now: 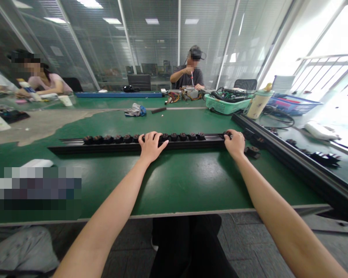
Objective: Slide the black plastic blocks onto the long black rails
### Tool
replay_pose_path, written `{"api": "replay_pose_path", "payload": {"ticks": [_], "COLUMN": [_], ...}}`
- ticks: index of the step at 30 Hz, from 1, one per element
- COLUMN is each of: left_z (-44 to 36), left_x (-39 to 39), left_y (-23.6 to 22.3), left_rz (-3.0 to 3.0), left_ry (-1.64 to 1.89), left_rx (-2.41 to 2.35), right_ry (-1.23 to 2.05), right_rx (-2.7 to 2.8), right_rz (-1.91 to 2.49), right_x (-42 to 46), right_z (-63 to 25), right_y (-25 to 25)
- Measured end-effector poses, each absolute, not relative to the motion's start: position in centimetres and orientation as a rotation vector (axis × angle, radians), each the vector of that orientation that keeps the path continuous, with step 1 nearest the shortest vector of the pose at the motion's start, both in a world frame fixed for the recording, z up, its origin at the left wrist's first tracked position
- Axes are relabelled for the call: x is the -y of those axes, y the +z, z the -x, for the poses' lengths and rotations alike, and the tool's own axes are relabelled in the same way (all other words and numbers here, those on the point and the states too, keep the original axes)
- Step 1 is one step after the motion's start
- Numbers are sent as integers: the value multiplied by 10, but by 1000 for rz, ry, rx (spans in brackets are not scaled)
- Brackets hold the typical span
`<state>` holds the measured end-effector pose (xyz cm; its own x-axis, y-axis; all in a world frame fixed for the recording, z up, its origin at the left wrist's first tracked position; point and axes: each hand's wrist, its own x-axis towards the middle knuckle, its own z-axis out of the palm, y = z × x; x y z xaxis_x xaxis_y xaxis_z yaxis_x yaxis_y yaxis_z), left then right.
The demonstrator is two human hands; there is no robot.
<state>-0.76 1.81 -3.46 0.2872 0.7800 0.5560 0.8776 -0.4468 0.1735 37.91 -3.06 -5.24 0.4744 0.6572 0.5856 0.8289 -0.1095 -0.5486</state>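
Observation:
A long black rail [133,146] lies across the green bench top [185,181], carrying a row of several dark round parts [116,139]. My left hand [152,146] lies over the rail near its middle, fingers spread across the parts and hiding a few of them. My right hand [234,143] curls over the rail's right end, touching the last part there. A loose dark part [252,152] sits on the bench just right of that hand.
A second black rail [295,170] runs along the bench's right side, with dark parts beyond it. Across the bench, a seated person [188,73] holds a screwdriver. Nearby stand a green basket of cables [227,102] and a tall cup [258,104].

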Motion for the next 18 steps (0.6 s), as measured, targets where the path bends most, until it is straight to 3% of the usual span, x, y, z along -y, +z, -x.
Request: {"api": "replay_pose_path", "payload": {"ticks": [18], "left_z": [7], "left_x": [-15], "left_y": [-31], "left_rz": [2409], "left_ry": [-899], "left_rx": [1562], "right_ry": [-224], "right_rx": [1230], "right_rz": [1858], "right_x": [32], "right_z": [-381], "right_y": [-52]}}
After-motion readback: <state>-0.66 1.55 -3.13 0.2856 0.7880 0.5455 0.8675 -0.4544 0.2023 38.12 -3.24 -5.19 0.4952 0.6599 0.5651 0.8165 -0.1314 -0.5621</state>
